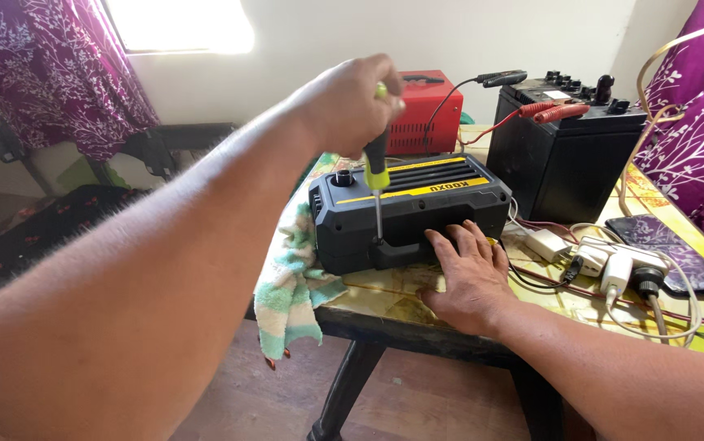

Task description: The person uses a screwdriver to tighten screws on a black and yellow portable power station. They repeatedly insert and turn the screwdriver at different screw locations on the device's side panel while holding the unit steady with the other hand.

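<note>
The table (384,302) fills the right half of the view, a worn top with a yellow and green patterned cover, and on it sits our landmark, the dark blue device case (409,208) with yellow trim and a ribbed vent on top. Behind that case and to its right stands a big black battery (560,159), red and black clamps resting on its top, and straight behind the case, a red charger box (424,114). Purple flowered curtains (50,73) hang far off to the left of the case, more of the same cloth off to its right. A striped green and white towel (290,286) drapes over the table edge just left of the case. Right of the case, a white power strip with plugs (621,265) lies among loose cables, and a dark phone (666,249) just beyond it. Now the hands: the left hand (352,102) hovers above the case, fist closed tight around the screwdriver (377,175), green and black handle, shaft pointing straight down, tip meeting the case's front face near its lower edge. The right hand (466,273) lies open, fingers spread, pressed against the case's front lower right, palm on the table.
</note>
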